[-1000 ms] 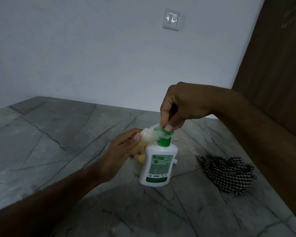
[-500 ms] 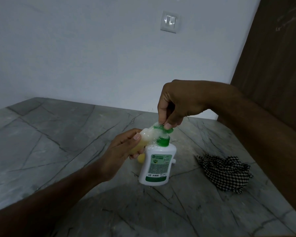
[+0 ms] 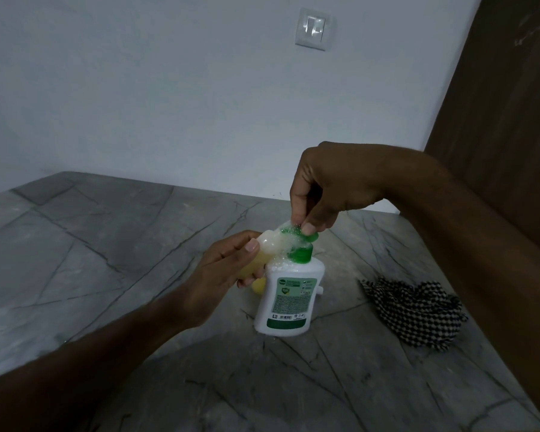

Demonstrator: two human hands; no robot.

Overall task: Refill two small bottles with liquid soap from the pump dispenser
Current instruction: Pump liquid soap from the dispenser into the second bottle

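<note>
Gripping the small translucent yellowish plastic bottle (image 3: 256, 260), left hand (image 3: 222, 272) holds it at nine o'clock of the white plastic pump dispenser (image 3: 289, 294); right hand (image 3: 321, 191) pinches its green pump head (image 3: 306, 236). Foam overflows; one bottle seems nearly full.

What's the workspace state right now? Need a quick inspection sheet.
Surface: grey marble table, veined.
Job's things: white pump dispenser upright, green pump head covered in foam; small bottle with yellowish liquid tilted at the nozzle; something small and yellow behind the dispenser, too hidden to identify.
Clutter: checkered cloth crumpled right of the dispenser.
Grippers: left hand grips the small bottle; right hand has fingertips on the pump head.
Cables: nothing seen.
Surroundings: white wall, light switch, brown door at right.
</note>
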